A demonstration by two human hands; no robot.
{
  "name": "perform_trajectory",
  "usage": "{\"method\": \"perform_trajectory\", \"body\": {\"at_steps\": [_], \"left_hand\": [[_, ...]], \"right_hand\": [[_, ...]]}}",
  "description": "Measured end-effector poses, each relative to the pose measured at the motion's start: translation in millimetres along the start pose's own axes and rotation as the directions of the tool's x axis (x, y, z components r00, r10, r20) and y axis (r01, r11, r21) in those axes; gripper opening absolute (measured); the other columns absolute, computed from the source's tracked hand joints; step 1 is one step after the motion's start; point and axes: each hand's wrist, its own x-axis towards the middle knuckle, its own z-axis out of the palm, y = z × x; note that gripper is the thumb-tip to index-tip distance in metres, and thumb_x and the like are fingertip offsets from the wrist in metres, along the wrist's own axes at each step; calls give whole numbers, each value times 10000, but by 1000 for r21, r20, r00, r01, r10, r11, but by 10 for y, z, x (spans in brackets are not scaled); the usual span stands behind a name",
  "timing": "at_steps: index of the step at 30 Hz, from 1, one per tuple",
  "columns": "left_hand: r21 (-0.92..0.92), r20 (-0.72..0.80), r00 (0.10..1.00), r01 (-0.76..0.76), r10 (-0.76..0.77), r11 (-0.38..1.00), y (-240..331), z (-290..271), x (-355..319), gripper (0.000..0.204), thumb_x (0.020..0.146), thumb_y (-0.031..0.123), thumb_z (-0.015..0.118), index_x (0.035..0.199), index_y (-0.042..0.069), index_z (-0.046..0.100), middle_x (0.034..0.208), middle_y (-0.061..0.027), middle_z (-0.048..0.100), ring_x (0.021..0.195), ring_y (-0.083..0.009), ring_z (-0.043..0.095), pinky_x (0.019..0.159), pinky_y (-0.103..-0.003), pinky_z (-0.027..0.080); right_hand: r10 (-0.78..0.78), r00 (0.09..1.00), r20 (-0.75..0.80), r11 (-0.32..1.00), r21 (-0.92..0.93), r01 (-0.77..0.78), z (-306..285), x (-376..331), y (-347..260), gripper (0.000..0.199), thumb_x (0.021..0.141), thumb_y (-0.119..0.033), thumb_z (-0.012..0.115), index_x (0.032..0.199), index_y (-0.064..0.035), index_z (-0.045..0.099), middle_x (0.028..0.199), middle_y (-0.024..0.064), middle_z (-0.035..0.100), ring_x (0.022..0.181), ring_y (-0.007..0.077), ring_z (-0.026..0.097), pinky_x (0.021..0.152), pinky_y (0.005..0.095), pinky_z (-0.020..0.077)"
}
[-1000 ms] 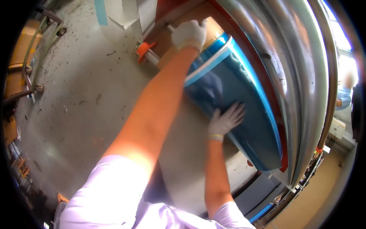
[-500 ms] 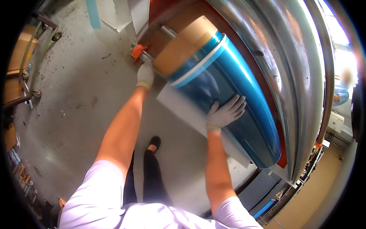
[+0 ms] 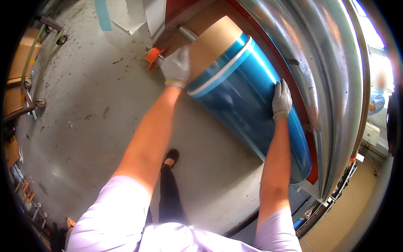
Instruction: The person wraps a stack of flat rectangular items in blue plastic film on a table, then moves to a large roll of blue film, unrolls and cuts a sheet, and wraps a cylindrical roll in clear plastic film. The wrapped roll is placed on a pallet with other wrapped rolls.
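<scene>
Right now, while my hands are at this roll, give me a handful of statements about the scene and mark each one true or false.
1. The right hand rests on the blue roll. True.
2. The left hand is nearer the orange collar than the right hand is. True.
3. Both hands are bare. False: both wear pale gloves.
4. The tan section is beside the right hand. False: the tan section is at the roll's end by the left hand.
5. A dark shoe shows on the grey floor. True.
</scene>
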Motion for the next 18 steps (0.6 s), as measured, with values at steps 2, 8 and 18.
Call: {"method": "perform_trajectory", "body": {"at_steps": [2, 8, 18], "left_hand": [[-17, 97, 990, 104, -102, 994, -533, 145, -294, 382, 986, 345, 436, 970, 32, 654, 871, -219, 654, 803, -406, 624, 671, -444, 484], [263, 254, 961, 42, -111, 964, -1261, -78, -417, 300, 978, 224, 366, 1108, 67, 585, 1038, -238, 647, 965, -436, 596, 803, -512, 474], [448, 326, 900, 123, -290, 886, 1247, 438, 835, 485, 962, 463, 422, 952, 68, 704, 1022, -202, 683, 945, -377, 659, 791, -472, 528]], "right_hand": [[-126, 989, -81, 986, -119, 116, 224, 290, 465, 512, 1013, -393, 360, 1356, -36, 489, 1410, 137, 494, 1320, 296, 435, 1105, 378, 324], [-36, 904, -426, 999, -46, 18, 292, -359, -241, 591, 971, -424, 414, 1404, -21, 419, 1419, 204, 462, 1326, 375, 411, 1107, 481, 279], [-7, 883, -469, 986, -153, -73, 1184, -1597, -491, 687, 918, -449, 478, 1439, -15, 369, 1501, 256, 305, 1345, 489, 314, 1073, 624, 240]]}}
